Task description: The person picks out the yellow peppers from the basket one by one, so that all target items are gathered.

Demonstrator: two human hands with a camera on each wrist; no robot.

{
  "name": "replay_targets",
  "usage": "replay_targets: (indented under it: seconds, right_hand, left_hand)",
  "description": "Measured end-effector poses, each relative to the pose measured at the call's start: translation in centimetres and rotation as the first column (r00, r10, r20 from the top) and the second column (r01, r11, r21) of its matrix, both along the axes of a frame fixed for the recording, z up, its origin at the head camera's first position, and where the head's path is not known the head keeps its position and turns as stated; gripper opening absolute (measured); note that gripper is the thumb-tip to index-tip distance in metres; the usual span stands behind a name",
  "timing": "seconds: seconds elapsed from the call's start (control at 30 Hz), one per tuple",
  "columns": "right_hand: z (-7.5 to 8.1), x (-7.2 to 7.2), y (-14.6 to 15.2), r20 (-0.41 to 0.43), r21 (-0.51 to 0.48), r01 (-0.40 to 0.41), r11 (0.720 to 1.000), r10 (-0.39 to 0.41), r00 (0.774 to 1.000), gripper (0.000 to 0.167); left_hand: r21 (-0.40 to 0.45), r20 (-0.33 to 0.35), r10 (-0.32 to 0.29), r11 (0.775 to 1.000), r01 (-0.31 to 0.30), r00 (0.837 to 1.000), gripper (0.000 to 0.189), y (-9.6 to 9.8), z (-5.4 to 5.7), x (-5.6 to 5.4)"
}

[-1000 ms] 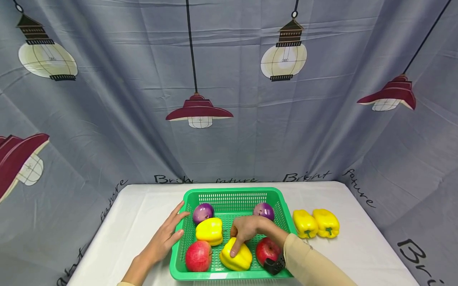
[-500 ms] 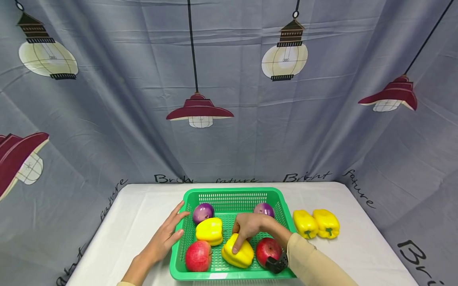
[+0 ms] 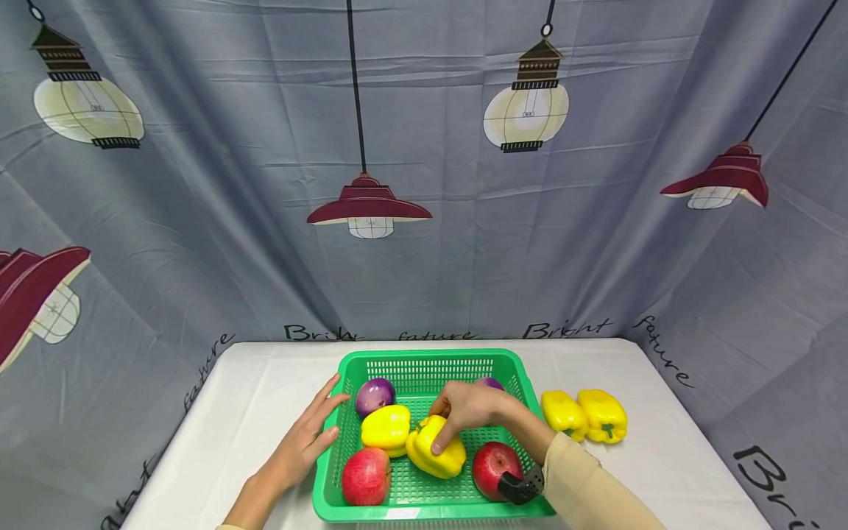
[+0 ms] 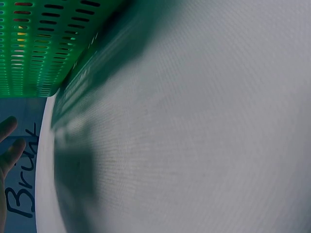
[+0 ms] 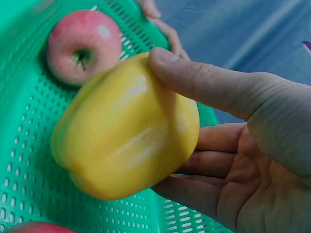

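Note:
My right hand [image 3: 467,409] grips a yellow bell pepper [image 3: 435,450] over the middle of a green slotted basket [image 3: 433,513]. In the right wrist view the thumb lies on one side of this yellow bell pepper [image 5: 126,131], and the fingers curl beneath it. Another yellow bell pepper [image 3: 386,430] lies just left of it in the basket. My left hand [image 3: 301,442] rests at the basket's left rim, fingers straight and spread. Its fingertips [image 4: 14,145] show at the edge of the left wrist view, beside the basket wall [image 4: 43,43].
In the basket are a red apple [image 3: 366,477] at front left, another red apple [image 3: 495,471] at front right, a purple onion-like ball [image 3: 375,397] at back left and a second, partly hidden. Two yellow peppers [image 3: 583,416] sit on the white table [image 3: 636,486] right of the basket.
My right hand has raised the yellow bell pepper and shifted it toward the back of the basket, turning it so its stem end faces left. The left hand stays at the rim.

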State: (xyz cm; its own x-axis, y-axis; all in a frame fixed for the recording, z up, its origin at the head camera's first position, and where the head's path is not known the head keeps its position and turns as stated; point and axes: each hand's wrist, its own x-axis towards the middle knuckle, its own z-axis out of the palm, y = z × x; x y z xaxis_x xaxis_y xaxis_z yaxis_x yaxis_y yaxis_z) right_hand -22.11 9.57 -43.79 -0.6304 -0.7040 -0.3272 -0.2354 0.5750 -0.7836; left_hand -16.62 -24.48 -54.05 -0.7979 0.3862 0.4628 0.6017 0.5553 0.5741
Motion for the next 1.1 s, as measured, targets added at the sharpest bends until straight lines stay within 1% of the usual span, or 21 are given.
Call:
replay_targets:
  seconds: [0.13, 0.27, 0.47, 0.57, 0.9, 1.1]
  right_hand:
    - [0.3, -0.2, 0.6, 0.035, -0.069, 0.033, 0.997, -0.031, 0.999, 0.041]
    - [0.6, -0.1, 1.1, 0.042, -0.113, 0.067, 0.991, -0.062, 0.997, 0.047]
    - [1.1, 0.3, 1.8, 0.058, -0.191, 0.083, 0.978, -0.073, 0.996, 0.053]
    - [1.2, 0.6, 2.3, 0.073, -0.23, 0.103, 0.968, -0.088, 0.993, 0.057]
    - [0.8, 2.1, 3.6, 0.093, -0.311, 0.204, 0.928, -0.184, 0.978, 0.067]
    - [0.8, 2.9, 4.7, 0.125, -0.363, 0.259, 0.895, -0.228, 0.966, 0.07]
  left_hand:
    - [-0.002, -0.005, 0.004, 1.0, -0.004, 1.0, 0.05, 0.0, 0.0, 0.0]
    - [-0.005, -0.006, 0.008, 1.0, -0.008, 1.0, 0.05, 0.0, 0.0, 0.0]
    - [-0.007, -0.011, 0.008, 1.0, -0.008, 1.0, 0.049, -0.1, -0.2, -0.1]
    - [-0.006, -0.008, 0.006, 1.0, -0.006, 1.0, 0.049, -0.2, -0.3, -0.1]
    - [-0.007, -0.004, 0.007, 1.0, -0.007, 1.0, 0.049, -0.2, -0.4, -0.1]
    - [-0.007, -0.008, 0.009, 1.0, -0.009, 1.0, 0.049, -0.1, -0.4, 0.0]
